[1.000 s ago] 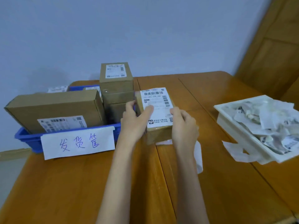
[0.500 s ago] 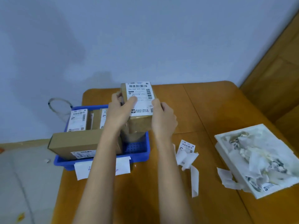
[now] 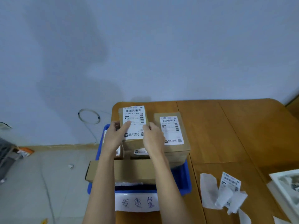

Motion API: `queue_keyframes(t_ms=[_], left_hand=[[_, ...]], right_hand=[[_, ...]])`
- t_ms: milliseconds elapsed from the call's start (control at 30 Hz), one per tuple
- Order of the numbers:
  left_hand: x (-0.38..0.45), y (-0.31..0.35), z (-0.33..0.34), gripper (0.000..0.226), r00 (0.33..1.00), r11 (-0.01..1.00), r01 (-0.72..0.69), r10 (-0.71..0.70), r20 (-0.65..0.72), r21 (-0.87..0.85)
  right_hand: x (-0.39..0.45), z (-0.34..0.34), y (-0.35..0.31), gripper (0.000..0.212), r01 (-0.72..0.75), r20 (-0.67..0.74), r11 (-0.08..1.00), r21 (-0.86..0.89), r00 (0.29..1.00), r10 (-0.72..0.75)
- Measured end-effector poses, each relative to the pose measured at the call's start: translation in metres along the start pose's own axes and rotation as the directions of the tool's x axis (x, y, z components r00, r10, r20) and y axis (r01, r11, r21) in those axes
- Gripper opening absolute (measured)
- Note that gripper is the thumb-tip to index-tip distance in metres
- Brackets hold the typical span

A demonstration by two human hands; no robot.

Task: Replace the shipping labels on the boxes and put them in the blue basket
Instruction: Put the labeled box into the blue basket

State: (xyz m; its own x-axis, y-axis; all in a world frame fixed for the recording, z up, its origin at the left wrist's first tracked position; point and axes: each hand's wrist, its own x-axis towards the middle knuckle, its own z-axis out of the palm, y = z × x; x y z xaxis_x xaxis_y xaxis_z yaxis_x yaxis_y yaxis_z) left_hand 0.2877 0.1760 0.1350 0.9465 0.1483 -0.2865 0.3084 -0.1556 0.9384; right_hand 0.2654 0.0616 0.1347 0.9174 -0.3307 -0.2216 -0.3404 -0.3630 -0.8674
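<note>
Nearest the camera, a white paper sign [image 3: 137,202] with blue handwritten characters hung on the front wall of the blue basket [image 3: 184,180], which sat at the left edge of the wooden tabletop [image 3: 226,139]. To the right of the basket, peeled label scraps [image 3: 226,191] lay loose on the tabletop, and the corner of a white tray [image 3: 286,186] of paper waste showed at the right edge of the view. Just behind the sign, a long flat cardboard box [image 3: 129,172] lay across the basket's front, its left end jutting past the rim. Both forearms passed over it. Farther in, the left hand [image 3: 114,136] and the right hand [image 3: 153,138] held a small labelled box [image 3: 134,126] between them above the basket's middle. The left thumb lay on the white shipping label [image 3: 134,122] on the box's top face, with the fingers curled round the left side; the right fingers curled round the lower right edge. Beneath it, other boxes in the basket were partly hidden. Just right of the held box, a second labelled box [image 3: 171,135] stood on a stack in the basket's right side. Beyond, a coiled cable [image 3: 89,117] hung against the pale wall [image 3: 145,46].
</note>
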Motion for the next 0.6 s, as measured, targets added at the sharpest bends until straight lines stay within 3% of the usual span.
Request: queue_keyframes(t_ms=[133, 267, 333, 433, 600], left_hand=[[0.032, -0.017, 0.004, 0.034, 0.998, 0.999, 0.036, -0.038, 0.048, 0.029], [0.055, -0.041, 0.006, 0.035, 0.981, 0.99, 0.133, -0.137, 0.137, 0.042], [0.06, -0.052, 0.009, 0.033, 0.97, 0.983, 0.18, -0.182, 0.16, 0.028], [0.064, -0.06, 0.011, 0.029, 0.965, 0.978, 0.209, -0.202, 0.165, -0.028], [0.067, -0.066, 0.011, 0.02, 0.958, 0.976, 0.212, -0.198, 0.207, -0.051]], right_hand=[[0.026, 0.024, 0.007, 0.033, -0.093, 0.025, 0.995, -0.029, 0.995, 0.094], [0.042, 0.038, 0.027, 0.024, -0.213, 0.043, 0.976, -0.047, 0.976, 0.215], [0.044, 0.046, 0.033, 0.038, -0.245, 0.031, 0.967, -0.069, 0.968, 0.248], [0.048, 0.054, 0.037, 0.046, -0.249, 0.007, 0.963, -0.1, 0.968, 0.251], [0.048, 0.052, 0.037, 0.034, -0.234, -0.024, 0.957, -0.171, 0.972, 0.233]])
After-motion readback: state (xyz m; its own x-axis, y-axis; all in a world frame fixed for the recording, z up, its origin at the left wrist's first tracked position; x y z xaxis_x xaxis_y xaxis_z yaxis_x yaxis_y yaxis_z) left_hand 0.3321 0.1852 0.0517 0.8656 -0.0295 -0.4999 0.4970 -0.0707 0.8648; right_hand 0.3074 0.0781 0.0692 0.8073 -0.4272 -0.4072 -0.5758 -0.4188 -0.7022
